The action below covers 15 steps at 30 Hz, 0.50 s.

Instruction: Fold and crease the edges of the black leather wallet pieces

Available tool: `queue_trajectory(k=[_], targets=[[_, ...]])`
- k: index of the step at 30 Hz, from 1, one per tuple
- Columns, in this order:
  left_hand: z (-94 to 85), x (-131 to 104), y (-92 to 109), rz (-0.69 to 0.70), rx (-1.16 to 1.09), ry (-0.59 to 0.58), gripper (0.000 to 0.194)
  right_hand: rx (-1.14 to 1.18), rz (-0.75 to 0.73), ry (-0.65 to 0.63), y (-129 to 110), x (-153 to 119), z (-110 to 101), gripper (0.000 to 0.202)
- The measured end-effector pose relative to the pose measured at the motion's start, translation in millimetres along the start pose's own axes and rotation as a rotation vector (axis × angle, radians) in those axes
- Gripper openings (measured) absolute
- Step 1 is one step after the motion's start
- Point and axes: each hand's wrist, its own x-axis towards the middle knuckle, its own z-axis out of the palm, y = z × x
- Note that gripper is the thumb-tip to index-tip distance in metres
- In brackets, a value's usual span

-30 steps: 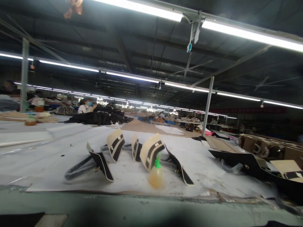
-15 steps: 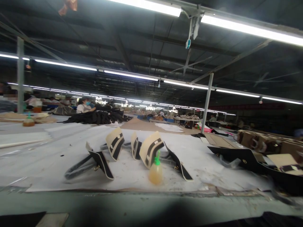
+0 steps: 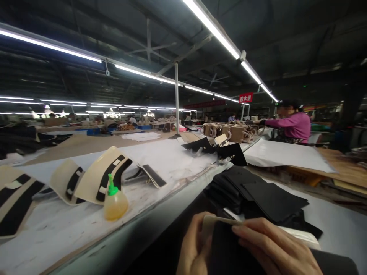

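At the lower middle of the view, a black panel with a cream layer (image 3: 222, 248) is between my hands. My left hand (image 3: 193, 246) grips its left edge, thumb side toward me. My right hand (image 3: 275, 242) lies over its top edge, the fingers bent and pressing on the black face. The panel's lower part runs out of view. Just beyond my hands lies a stack of black panels (image 3: 258, 193). To the left, a squeeze bottle with a green nozzle (image 3: 115, 204) and amber liquid stands before curved cream-and-black pieces (image 3: 99, 173).
The white-covered worktable (image 3: 160, 152) has a raised greenish edge running diagonally. A long black piece with metal fittings (image 3: 215, 151) lies at its far end, near brown bags (image 3: 236, 131). A co-worker in a purple top (image 3: 298, 126) stands at the right. A metal post (image 3: 177, 97) rises beyond.
My view has swung right, so the bottle and curved pieces sit farther left. Both my hands and the panel they hold have come into view, along with the black stack and the co-worker.
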Motion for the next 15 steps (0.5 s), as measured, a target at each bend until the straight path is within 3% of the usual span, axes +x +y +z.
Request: queue_trajectory(k=[3, 9, 15], targets=[[1.2, -6.5, 6.4, -0.062, 0.033, -0.054, 0.069, 0.016, 0.021, 0.006, -6.8, -0.3, 1.6, 0.021], [-2.7, -11.7, 6.6, -0.029, 0.168, 0.045, 0.050, -0.057, -0.006, 0.037, -11.9, -0.9, 1.4, 0.023], [-2.6, -11.8, 8.3, -0.011, 0.203, -0.063, 0.041, -0.072, -0.025, -0.039, -11.3, -5.7, -3.0, 0.039]])
